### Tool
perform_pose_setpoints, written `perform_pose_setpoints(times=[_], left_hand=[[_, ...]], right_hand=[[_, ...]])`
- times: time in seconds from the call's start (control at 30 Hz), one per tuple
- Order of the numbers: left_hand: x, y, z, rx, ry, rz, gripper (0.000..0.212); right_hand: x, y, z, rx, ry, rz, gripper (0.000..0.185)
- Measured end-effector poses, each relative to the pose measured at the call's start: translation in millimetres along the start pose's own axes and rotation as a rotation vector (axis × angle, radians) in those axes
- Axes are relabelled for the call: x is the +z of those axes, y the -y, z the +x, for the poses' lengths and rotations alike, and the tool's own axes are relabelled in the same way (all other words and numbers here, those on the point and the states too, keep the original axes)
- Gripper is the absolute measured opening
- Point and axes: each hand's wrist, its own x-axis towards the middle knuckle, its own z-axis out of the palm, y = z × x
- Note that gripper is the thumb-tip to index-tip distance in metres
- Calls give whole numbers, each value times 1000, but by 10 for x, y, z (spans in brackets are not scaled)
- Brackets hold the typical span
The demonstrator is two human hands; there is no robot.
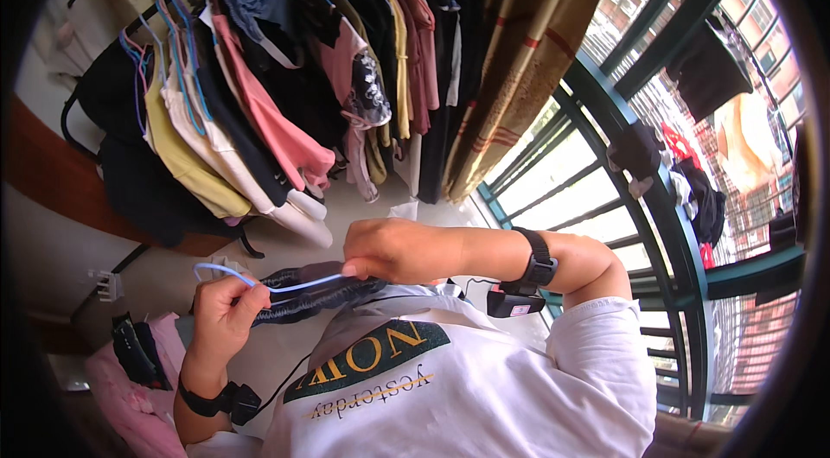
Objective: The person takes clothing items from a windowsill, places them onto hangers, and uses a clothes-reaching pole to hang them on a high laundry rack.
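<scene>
A light blue clothes hanger [295,287] spans the gap between my two hands, in front of my chest. My left hand [227,309] pinches the hanger near its hooked end, thumb against fingers. The right hand [382,250] grips its other end, palm down, with the wrist bent. Just beyond and under the hanger is a dark garment with a gathered elastic edge [311,306], partly hidden by my hands and shirt; whether it hangs on the hanger I cannot tell.
Ahead stands a clothes rack full of garments on hangers, among them a pink garment [279,114]. A gold curtain [519,69] and a barred window [583,134] are to the right. Pink clothing [123,393] lies at the lower left. A black cable runs from my left wristband.
</scene>
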Motion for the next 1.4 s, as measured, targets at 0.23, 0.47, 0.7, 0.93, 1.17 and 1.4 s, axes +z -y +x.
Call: perform_pose_setpoints(times=[0.23, 0.47, 0.7, 0.93, 1.17, 1.4], left_hand=[[107, -85, 207, -147, 345, 110, 28], [149, 19, 389, -146, 380, 126, 29], [231, -152, 604, -144, 286, 108, 31], [582, -523, 692, -154, 172, 110, 31], [882, -784, 816, -207, 48, 88, 27], [1069, -784, 876, -293, -39, -1, 26]], right_hand=[[467, -194, -185, 45, -174, 32, 21], [143, -469, -724, 203, -410, -135, 18], [-1146, -1406, -1543, 613, -499, -969, 27], [-2497, -1871, -1167, 369, -458, -1606, 45], [-3553, -2355, -671, 116, -526, -1783, 42], [-3932, -2109, -870, 794, 295, -1846, 31]])
